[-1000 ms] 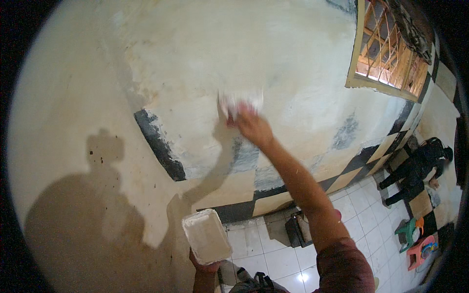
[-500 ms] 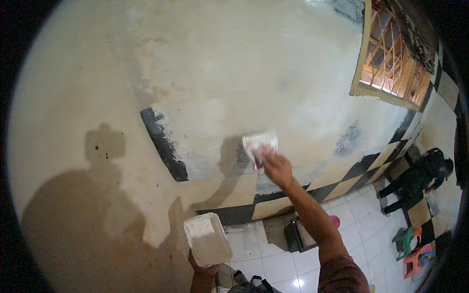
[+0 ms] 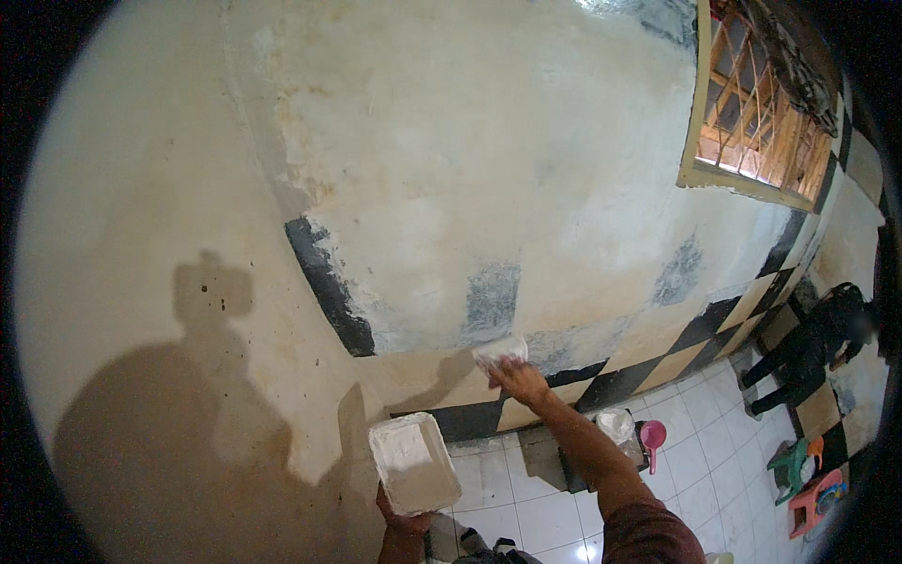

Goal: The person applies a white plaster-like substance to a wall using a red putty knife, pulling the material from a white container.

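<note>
One dipper (image 3: pixel 652 434) right of tray (image 3: pixel 443 455)

No readable text, label, brand, number or sign anywhere in the head view.

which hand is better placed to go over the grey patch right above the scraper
Probably the right hand: it holds the scraper, which shows just below the grey patch on the wall. The left hand is lower and farther off, holding the tray.
</note>
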Demonstrator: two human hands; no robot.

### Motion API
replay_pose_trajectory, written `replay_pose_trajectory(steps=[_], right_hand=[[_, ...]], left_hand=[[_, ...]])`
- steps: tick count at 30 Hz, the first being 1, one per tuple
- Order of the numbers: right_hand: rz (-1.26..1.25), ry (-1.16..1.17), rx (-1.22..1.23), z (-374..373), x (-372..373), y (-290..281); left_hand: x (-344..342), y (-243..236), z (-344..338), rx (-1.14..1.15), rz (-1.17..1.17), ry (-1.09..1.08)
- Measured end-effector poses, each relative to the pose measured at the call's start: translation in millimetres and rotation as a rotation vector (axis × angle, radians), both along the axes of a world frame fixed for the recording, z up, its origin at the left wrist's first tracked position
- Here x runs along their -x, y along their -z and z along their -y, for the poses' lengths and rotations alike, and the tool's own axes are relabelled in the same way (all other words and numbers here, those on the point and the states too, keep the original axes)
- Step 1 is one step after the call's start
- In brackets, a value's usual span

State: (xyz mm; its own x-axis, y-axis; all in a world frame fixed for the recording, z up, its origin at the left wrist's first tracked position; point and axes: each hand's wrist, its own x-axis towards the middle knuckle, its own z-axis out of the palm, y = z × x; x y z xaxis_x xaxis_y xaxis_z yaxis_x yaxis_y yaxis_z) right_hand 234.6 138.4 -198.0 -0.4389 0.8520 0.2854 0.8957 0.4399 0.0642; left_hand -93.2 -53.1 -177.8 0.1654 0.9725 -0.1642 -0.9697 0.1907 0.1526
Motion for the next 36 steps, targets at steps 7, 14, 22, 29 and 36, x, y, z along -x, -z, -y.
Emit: replay_pose_trajectory(steps=[7,14,22,29,36], right_hand=[[-0.159,-0.131,-0.931,-41.3,37.0,-328.3],[-0.067,-0.009,-0.727,-95.6,22.0,-241.0],[0.072,-0.310,-0.099,-22.7,37.9,-65.2],[0.294,-0.752,-0.780,-74.9,181.0,-346.0],[0.510,-0.563,-0.630,-110.9,203.5,-404.2]], left_hand=[[-3.2,3.4,-5.9,-0.256,0.270,0.135],[3.6,16.8,-14.7,-0.402,0.224,0.148],[19.2,52.1,-16.6,-0.355,0.391,0.116],[1.0,0.3,-20.9,-0.280,0.123,-0.024],[3.1,20.8,-34.0,-0.442,0.243,-0.064]])
